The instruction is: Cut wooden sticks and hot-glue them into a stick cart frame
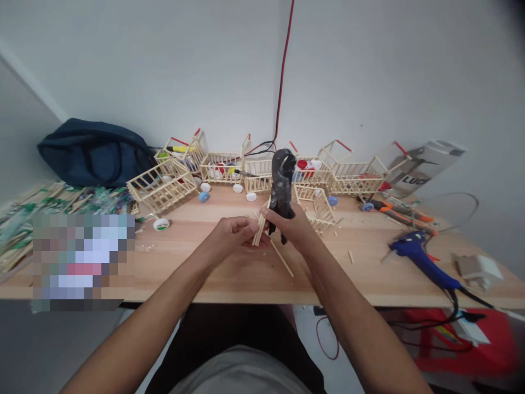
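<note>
My right hand (292, 225) is closed around the handles of black cutting pliers (282, 186), held upright above the wooden table (229, 273). My left hand (233, 231) pinches a small bundle of thin wooden sticks (260, 225) right beside the pliers' lower end. A single loose stick (282, 258) lies on the table just below both hands. Both hands meet near the table's middle.
Several small stick-built carts (164, 185) with bottle caps line the back of the table by the wall. A dark blue bag (94, 153) sits at back left. A blue glue gun (422, 261) and orange-handled tools (404, 214) lie at right. A red cable (283, 71) hangs down the wall.
</note>
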`<move>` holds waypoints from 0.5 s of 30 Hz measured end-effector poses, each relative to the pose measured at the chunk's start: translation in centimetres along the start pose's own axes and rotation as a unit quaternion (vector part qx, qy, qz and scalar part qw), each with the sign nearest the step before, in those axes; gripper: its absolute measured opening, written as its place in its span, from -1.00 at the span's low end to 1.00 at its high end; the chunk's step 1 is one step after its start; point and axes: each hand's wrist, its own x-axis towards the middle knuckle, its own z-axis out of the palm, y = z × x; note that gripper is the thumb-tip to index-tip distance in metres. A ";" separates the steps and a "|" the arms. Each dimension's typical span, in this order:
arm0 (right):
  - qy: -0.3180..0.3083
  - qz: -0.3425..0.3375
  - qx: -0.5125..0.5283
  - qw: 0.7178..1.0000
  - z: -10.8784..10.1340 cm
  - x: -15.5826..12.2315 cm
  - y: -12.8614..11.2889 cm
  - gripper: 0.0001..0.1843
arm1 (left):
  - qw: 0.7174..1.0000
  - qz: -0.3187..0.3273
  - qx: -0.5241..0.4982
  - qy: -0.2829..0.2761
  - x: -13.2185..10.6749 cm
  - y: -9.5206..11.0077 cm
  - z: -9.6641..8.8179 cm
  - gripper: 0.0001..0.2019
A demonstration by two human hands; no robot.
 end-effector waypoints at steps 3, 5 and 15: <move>-0.004 -0.008 -0.043 0.999 0.4 0.1 0.3 -0.69 | 1.000 -0.020 -0.005 0.006 0.6 -0.7 0.0 -0.58; -0.011 -0.007 -0.059 0.998 0.7 0.1 0.1 -0.68 | 1.000 -0.015 0.005 0.012 0.8 -1.0 0.0 -0.60; -0.068 0.008 0.094 0.993 -0.3 -0.6 -1.4 -0.50 | 0.999 -0.022 -0.007 0.042 -2.1 2.0 -0.5 -0.68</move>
